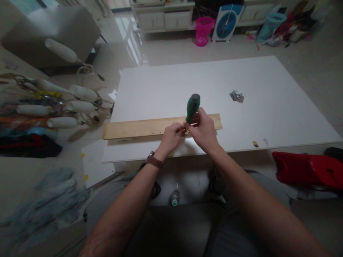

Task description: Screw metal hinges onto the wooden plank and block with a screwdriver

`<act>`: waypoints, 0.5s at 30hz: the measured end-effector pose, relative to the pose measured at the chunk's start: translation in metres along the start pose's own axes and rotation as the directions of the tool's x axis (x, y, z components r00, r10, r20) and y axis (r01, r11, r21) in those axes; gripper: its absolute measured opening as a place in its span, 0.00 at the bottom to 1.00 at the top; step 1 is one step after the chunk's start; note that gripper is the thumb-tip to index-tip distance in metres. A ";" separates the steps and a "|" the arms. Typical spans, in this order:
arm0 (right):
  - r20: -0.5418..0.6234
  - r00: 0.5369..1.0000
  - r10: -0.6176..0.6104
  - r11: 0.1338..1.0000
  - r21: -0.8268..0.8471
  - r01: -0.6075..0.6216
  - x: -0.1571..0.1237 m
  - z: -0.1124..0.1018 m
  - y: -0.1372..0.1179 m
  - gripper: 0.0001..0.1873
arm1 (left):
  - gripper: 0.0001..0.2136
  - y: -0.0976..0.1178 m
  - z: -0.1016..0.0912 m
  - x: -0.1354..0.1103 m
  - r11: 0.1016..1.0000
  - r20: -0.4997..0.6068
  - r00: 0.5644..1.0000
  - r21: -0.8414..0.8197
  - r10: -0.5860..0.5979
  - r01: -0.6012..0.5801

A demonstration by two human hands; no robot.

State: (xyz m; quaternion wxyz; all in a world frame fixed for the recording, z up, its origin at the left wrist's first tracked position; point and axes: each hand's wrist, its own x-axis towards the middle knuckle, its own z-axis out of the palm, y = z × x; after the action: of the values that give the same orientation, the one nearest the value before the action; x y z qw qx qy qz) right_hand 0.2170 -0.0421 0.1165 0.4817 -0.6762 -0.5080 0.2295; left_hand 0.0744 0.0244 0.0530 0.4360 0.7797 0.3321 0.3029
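Observed green screwdriver (193,108) gripped low in right hand (205,131), with handle above thumb and fingertips, at near edge of wooden board (134,128). Noted left hand (170,138) with fingers curled just beside, at same edge; could not confirm any hold.

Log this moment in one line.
right hand: holds green screwdriver, handle up | wooden board: near side of white tabletop | left hand: at board's near edge | metal brackets: on tabletop, farther right
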 end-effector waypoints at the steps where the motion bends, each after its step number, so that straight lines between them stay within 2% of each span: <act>1: -0.004 1.000 0.006 1.000 0.006 -0.006 0.000 0.000 0.000 0.16 | 0.07 -0.001 0.001 0.000 1.000 -0.013 1.000 -0.013 -0.016 0.015; 7: -0.023 1.000 0.006 1.000 0.007 -0.005 -0.001 -0.001 0.000 0.16 | 0.06 -0.005 0.004 0.000 0.994 -0.022 0.999 -0.099 -0.044 0.042; 12: 0.002 0.999 -0.045 0.998 0.044 0.045 -0.003 0.001 0.000 0.16 | 0.09 -0.002 0.000 0.001 0.999 0.030 1.000 -0.053 0.004 -0.002; 15: 0.009 0.999 -0.032 0.997 0.075 0.032 -0.001 0.003 0.001 0.16 | 0.08 -0.001 0.001 0.000 0.999 0.010 1.000 -0.036 -0.014 0.015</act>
State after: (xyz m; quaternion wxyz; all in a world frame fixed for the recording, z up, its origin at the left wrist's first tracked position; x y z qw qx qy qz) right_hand 0.2151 -0.0422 0.1140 0.5078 -0.6483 -0.5122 0.2440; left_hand 0.0749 0.0250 0.0517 0.4539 0.7705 0.3302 0.3021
